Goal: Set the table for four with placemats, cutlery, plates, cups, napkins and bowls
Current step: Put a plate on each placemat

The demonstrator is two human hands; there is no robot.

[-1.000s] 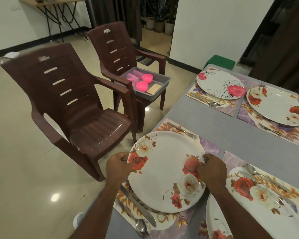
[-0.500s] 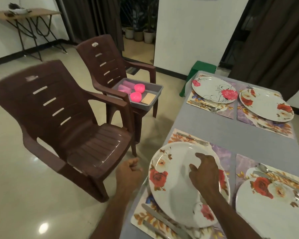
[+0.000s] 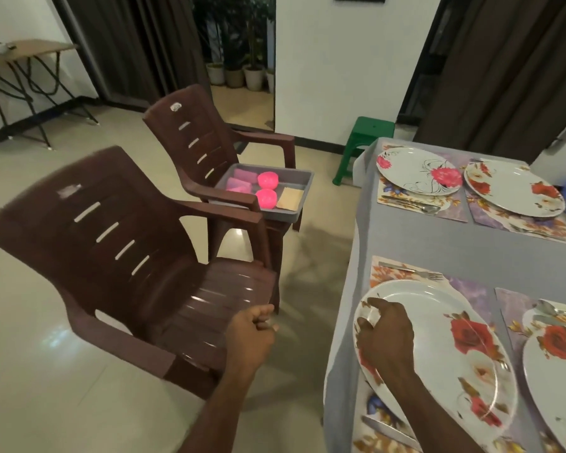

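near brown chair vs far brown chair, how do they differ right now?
The near chair has a bare seat; the far chair carries a grey tray with pink bowls. The near chair looks motion-blurred, the far chair sharper. Both are brown slatted plastic armchairs standing left of the table.

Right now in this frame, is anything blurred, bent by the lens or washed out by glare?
Head view: motion blur smears the near brown plastic chair and the left hand; the wide lens bows the grey-clothed table and door frames outward; ceiling-light glare spots the glossy cream floor tiles; the pink round bowls in the grey tray glow overexposed.
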